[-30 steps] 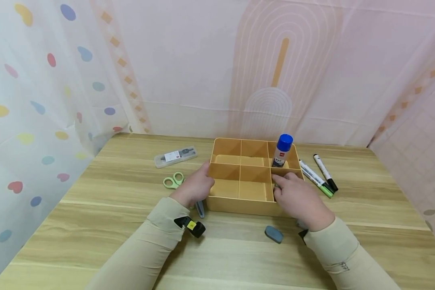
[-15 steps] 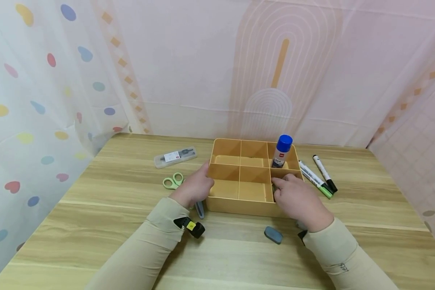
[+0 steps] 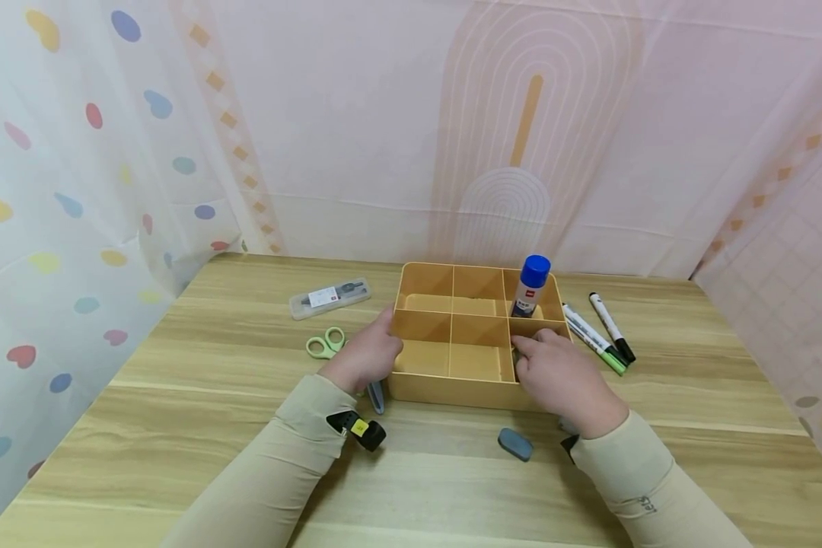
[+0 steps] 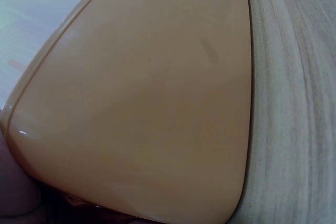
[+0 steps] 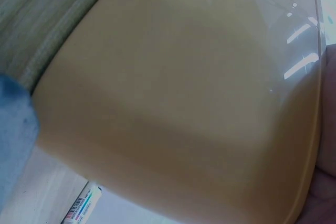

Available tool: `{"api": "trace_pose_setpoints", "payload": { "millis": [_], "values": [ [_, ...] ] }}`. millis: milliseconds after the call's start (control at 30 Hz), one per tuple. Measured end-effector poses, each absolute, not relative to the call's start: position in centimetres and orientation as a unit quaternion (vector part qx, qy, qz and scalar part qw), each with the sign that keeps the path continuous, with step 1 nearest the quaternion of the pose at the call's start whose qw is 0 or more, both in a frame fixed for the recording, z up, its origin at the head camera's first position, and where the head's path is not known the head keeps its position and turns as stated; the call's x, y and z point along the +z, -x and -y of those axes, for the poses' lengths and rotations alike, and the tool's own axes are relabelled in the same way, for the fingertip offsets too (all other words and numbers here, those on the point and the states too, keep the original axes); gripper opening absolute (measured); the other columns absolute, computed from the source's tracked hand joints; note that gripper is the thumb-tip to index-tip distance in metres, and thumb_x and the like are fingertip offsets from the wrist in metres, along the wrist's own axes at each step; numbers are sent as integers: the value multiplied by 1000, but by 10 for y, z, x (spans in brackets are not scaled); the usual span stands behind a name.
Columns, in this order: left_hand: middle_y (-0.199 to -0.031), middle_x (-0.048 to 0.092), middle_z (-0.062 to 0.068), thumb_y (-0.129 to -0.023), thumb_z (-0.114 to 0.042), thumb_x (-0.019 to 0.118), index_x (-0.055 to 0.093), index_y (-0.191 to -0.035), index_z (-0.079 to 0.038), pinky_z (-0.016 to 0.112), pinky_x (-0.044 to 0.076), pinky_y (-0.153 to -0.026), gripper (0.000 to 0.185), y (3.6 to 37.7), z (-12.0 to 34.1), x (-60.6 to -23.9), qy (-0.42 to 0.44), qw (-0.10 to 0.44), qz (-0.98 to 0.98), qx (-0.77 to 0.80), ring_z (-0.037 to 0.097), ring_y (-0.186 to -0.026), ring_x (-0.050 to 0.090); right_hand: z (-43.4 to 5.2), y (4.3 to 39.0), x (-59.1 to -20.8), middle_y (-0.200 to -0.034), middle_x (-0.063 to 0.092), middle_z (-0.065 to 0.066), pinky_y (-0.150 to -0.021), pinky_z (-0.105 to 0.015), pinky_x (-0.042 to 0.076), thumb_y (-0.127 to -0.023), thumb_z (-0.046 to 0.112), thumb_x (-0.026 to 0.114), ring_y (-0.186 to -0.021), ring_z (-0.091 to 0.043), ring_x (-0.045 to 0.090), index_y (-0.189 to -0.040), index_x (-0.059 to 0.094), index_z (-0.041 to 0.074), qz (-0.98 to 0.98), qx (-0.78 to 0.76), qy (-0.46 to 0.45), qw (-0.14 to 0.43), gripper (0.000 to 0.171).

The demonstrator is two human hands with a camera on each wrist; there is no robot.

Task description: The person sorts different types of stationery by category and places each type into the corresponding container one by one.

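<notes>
A yellow-orange organizer box (image 3: 455, 390) with several compartments stands on the table. My left hand (image 3: 364, 352) grips its left wall at the rim; some of its fingers are hidden. My right hand (image 3: 565, 380) reaches over the front right corner into the front right compartment. Its index finger lies near the divider, while the other fingertips are out of sight, and whatever they touch cannot be made out. In the back right compartment a glue stick (image 3: 530, 285) with a blue cap stands upright. The right wrist view shows the box wall (image 5: 173, 87) filling most of the frame.
Left of the box lie a clear compass case (image 3: 329, 297) and green-handled scissors (image 3: 326, 344). A blue-grey tool (image 3: 375, 396) lies by the left wrist. In front is a grey-blue eraser (image 3: 516, 444). Several markers (image 3: 611, 326) lie to the right. A patterned curtain (image 3: 356, 129) hangs behind.
Hands and box stay in almost the same place. Only a slight shift of the head view shows.
</notes>
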State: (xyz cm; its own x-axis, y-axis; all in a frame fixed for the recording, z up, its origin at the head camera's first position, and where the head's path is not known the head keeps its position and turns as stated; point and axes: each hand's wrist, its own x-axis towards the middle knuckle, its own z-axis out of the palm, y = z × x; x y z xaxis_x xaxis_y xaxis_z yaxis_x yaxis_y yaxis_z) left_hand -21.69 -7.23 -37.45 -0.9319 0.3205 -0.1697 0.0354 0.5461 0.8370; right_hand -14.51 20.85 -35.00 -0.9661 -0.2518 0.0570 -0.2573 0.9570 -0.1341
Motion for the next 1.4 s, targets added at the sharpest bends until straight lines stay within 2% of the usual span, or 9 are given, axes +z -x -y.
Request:
{"api": "trace_pose_setpoints", "payload": {
  "millis": [433,667,967,1100,1267,1333,1400],
  "values": [
    [-165,42,17,-102,-4,37,21,-169,-16,62,27,-126,70,217,72,-374,-105,157,-861,471,39,-149,41,-208,144,-351,-133,70,-19,-95,-48,56,-104,16,52,-107,-32,65,-136,68,-2,989,75,-121,38,40],
    [-166,42,17,-104,-7,37,20,-169,-19,64,28,-125,69,218,72,-375,-98,160,-866,464,40,-149,42,-210,145,-346,-134,64,-23,-96,-52,55,-104,17,51,-115,-34,62,-145,61,0,987,137,-84,22,45],
    [-166,41,17,-102,-5,36,19,-169,-17,62,25,-126,70,220,73,-376,-109,163,-862,467,39,-150,41,-217,137,-329,-133,64,-19,-91,-50,53,-104,13,50,-119,-37,58,-144,62,4,977,190,-76,59,43],
    [-166,41,17,-102,-5,37,19,-169,-17,62,26,-126,71,220,74,-375,-110,160,-862,468,40,-150,40,-224,135,-319,-140,62,-21,-99,-56,52,-105,13,51,-127,-41,57,-144,62,2,974,202,-72,73,42],
    [-166,41,17,-102,-5,37,19,-169,-16,62,27,-126,71,219,75,-375,-109,154,-865,465,40,-150,41,-238,138,-309,-136,62,-25,-92,-57,54,-104,11,50,-108,-39,63,-138,64,-2,967,223,-60,107,39],
    [-166,41,17,-102,-5,37,19,-170,-17,62,27,-126,71,219,75,-375,-106,154,-866,464,40,-150,41,-244,138,-306,-137,62,-26,-91,-58,53,-104,10,50,-105,-40,64,-136,65,-2,965,227,-49,119,38],
    [-166,41,17,-102,-6,37,18,-170,-18,62,27,-125,72,219,76,-375,-106,155,-867,462,40,-150,40,-251,139,-305,-138,61,-27,-94,-61,52,-104,10,50,-110,-43,64,-136,65,-2,965,228,-40,125,38]
  ]
}}
